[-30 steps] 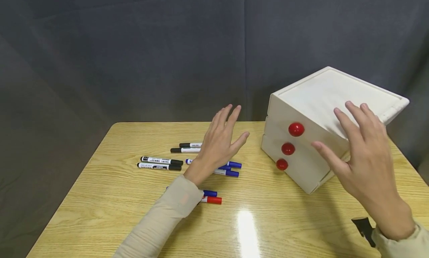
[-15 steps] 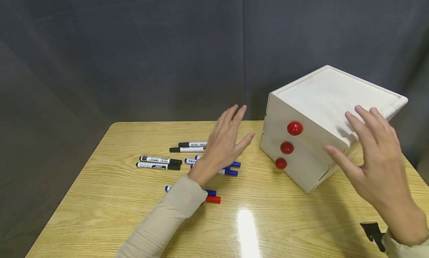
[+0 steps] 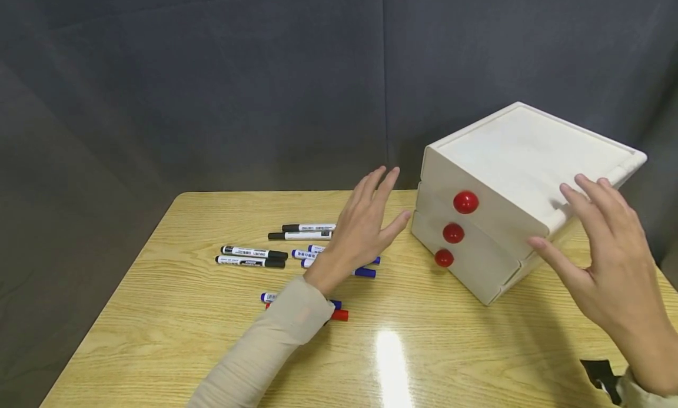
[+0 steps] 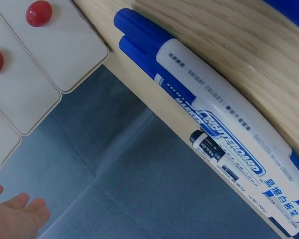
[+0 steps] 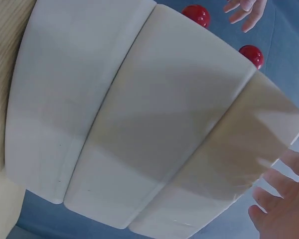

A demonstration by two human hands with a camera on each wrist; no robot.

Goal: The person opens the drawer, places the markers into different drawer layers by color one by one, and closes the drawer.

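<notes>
My left hand (image 3: 365,228) hovers over several blue-capped whiteboard markers (image 3: 365,272), its fingers extended and holding nothing. The wrist and sleeve hide parts of these markers, and of a blue-capped marker (image 3: 270,297) and a red-capped marker (image 3: 339,315) nearer the front. A white three-drawer box (image 3: 477,243) with round red knobs (image 3: 466,202) stands at the right, all its drawers closed. By its near right corner is my right hand (image 3: 617,266), fingers spread and slightly bent, holding nothing. In the right wrist view the fingers (image 5: 281,181) lie close to the box's top edge; contact cannot be told.
Two black-capped markers (image 3: 251,254) lie at the left, and two more (image 3: 302,235) farther back. A dark curtain (image 3: 286,90) hangs behind the wooden table (image 3: 159,314). A black strap (image 3: 598,372) hangs at the right wrist.
Both hands have moved to the right, the right hand away from over the box top towards its side. More of the blue-capped and front markers shows. Box and markers stay put.
</notes>
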